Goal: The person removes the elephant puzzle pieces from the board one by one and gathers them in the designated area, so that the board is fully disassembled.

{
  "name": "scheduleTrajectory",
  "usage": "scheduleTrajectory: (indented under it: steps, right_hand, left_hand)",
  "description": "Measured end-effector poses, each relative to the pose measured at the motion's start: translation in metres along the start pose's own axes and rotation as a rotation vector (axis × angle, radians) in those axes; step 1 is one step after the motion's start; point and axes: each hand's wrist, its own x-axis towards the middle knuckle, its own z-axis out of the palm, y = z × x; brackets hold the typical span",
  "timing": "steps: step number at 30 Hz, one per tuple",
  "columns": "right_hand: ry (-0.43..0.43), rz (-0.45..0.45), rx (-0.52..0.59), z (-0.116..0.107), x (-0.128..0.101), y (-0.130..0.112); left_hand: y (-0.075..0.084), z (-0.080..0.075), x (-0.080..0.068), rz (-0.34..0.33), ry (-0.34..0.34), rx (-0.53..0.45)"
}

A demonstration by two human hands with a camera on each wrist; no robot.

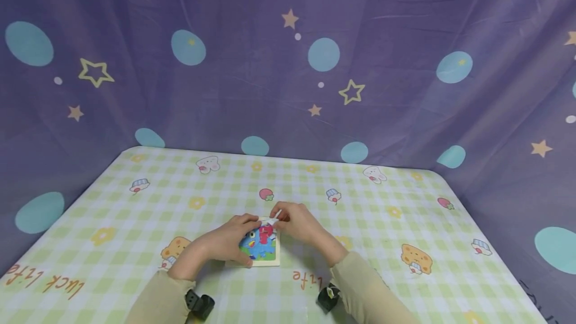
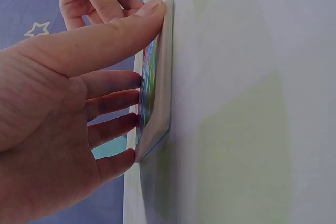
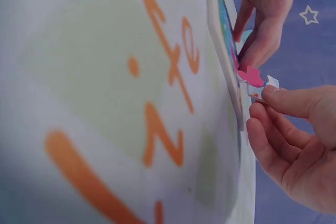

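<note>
A purple backdrop cloth (image 1: 288,64), printed with stars and pale blue ovals, hangs behind and around a table covered by a green-and-white checked tablecloth (image 1: 382,224) with cartoon animals, flowers and strawberries. Orange script on the tablecloth reads "luck life" at the near left corner and "life" between the two sleeves, upside down in the head view; the right wrist view shows the same "life" lettering large.

A small square puzzle board (image 1: 263,249) lies flat on the tablecloth near the front centre, its picture a blue animal shape with red parts; only the head view shows this picture, while both wrist views show the board edge-on. The left hand (image 1: 229,241) steadies the board: in the left wrist view the thumb lies curled over one edge and the four fingers (image 2: 118,108), a little spread and gently bent, press against the opposite edge.

The right hand (image 1: 299,224) is at the board's far right corner, pinching a small puzzle piece (image 3: 254,80), pink and white, between thumb and forefinger, the other fingers curled beneath. The right wrist view shows the piece touching the board's face; whether it is seated cannot be told.
</note>
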Motion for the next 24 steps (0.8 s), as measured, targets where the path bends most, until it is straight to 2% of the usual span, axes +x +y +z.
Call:
scheduleTrajectory:
  steps: [24]
  right_hand:
    - [0.086,0.055,0.106,-0.033,-0.011,0.015]
  left_hand:
    - [-0.001,0.002,0.001,-0.032,0.008,-0.003]
